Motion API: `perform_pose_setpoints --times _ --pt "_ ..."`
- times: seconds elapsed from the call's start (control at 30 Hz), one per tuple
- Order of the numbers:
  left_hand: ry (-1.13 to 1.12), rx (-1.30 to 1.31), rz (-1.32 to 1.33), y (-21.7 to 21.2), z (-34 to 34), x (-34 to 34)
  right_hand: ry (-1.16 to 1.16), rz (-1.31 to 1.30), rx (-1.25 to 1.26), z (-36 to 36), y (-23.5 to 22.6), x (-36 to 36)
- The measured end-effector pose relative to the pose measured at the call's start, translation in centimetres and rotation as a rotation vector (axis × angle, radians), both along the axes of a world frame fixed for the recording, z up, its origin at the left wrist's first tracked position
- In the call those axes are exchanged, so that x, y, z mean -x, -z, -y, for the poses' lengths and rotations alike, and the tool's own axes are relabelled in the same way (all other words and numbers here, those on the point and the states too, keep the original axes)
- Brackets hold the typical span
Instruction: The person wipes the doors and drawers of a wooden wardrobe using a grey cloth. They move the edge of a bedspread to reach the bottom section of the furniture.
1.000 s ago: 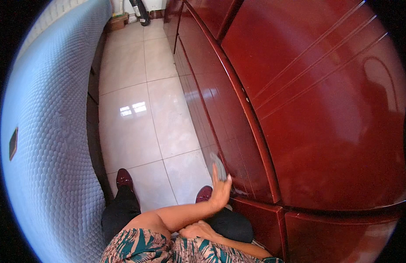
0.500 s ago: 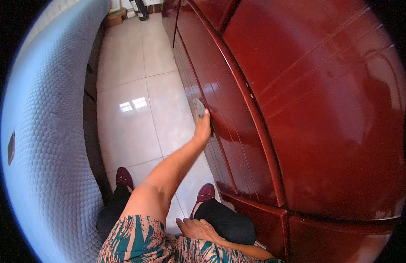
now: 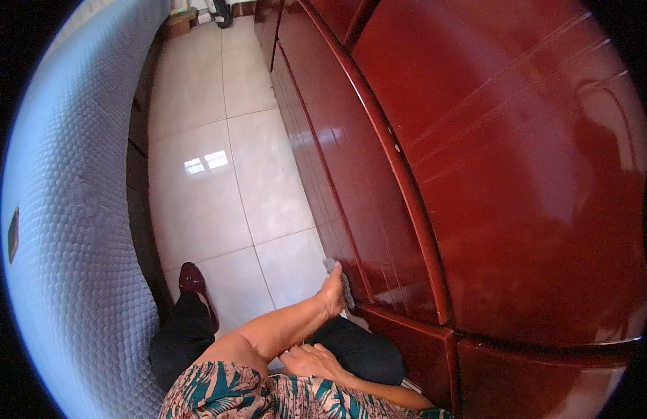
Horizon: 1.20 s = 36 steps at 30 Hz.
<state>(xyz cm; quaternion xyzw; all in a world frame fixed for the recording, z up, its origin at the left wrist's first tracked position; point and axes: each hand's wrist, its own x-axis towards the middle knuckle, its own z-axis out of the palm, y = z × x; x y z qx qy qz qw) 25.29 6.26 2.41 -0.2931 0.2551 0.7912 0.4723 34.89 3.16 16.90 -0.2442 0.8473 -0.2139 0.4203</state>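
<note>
My left hand (image 3: 332, 289) is closed around a grey cloth (image 3: 348, 290), which it holds against the lower front of the glossy dark red cabinet (image 3: 379, 230), close to the cabinet's near corner. Bits of the cloth stick out on both sides of the fingers. My left arm crosses in front of my body to get there. Lying across my lap by the right thigh, my right hand (image 3: 313, 360) has its fingers loosely stretched and holds nothing visible. The left forearm passes just above it.
On the left, a bed with a pale blue quilted cover (image 3: 79, 209) runs along the aisle. White floor tiles (image 3: 198, 202) lie between bed and cabinet. At the far end stand a dark bottle-like object (image 3: 221, 12) and a brown box (image 3: 180, 24). My left shoe (image 3: 192, 278) is dark red.
My left hand has come back toward me along the lower cabinet front, bringing the grey cloth with it. My right hand has stayed near my lap. The view has shifted slightly.
</note>
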Motion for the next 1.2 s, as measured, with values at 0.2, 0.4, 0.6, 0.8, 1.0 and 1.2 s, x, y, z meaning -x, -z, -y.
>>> perform_pose_setpoints --times 0.2,0.4,0.6,0.8,1.0,1.2 --pt "-0.099 -0.057 -0.117 -9.9 0.6 3.5 -0.064 0.021 -0.047 -0.2 0.6 -0.1" --pt "-0.169 0.436 -0.621 -9.8 1.9 12.1 0.139 -0.143 0.148 -0.6 0.4 -0.9" --pt "-0.006 1.116 -1.559 -5.1 4.9 18.0 0.088 -0.113 0.068 0.3 1.0 -1.1" --pt "0.288 1.299 -1.831 -7.2 7.1 14.7 0.088 -0.111 0.033 0.4 0.4 -1.0" --pt "0.796 0.949 -1.937 -9.0 7.5 5.7 0.080 -0.054 0.074 -0.1 1.1 -0.9" --pt "0.862 0.754 -2.092 -8.7 7.9 2.0 0.095 -0.123 0.164 -0.1 1.3 -1.0"
